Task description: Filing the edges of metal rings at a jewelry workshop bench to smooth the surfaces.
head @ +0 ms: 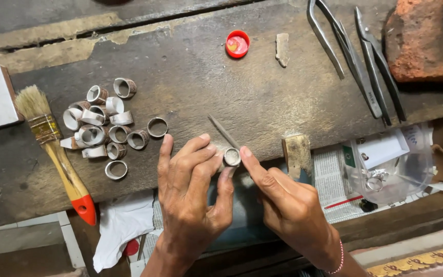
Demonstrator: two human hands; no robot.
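My left hand (189,191) pinches a small silver ring (232,156) between thumb and fingers at the front edge of the dark wooden bench (190,77). My right hand (288,202) holds a thin metal tool (222,131) whose shaft lies across the ring and points up and left over the bench; the forefinger tip touches the ring's right side. A pile of several similar silver rings (103,125) lies on the bench to the left of my left hand.
A paintbrush with a red-tipped wooden handle (57,154) lies left of the rings. A red bottle cap (237,43), long tweezers (352,56) and a brick (426,38) are at the back. A small wooden peg (297,154) and a plastic bag (390,164) sit to the right.
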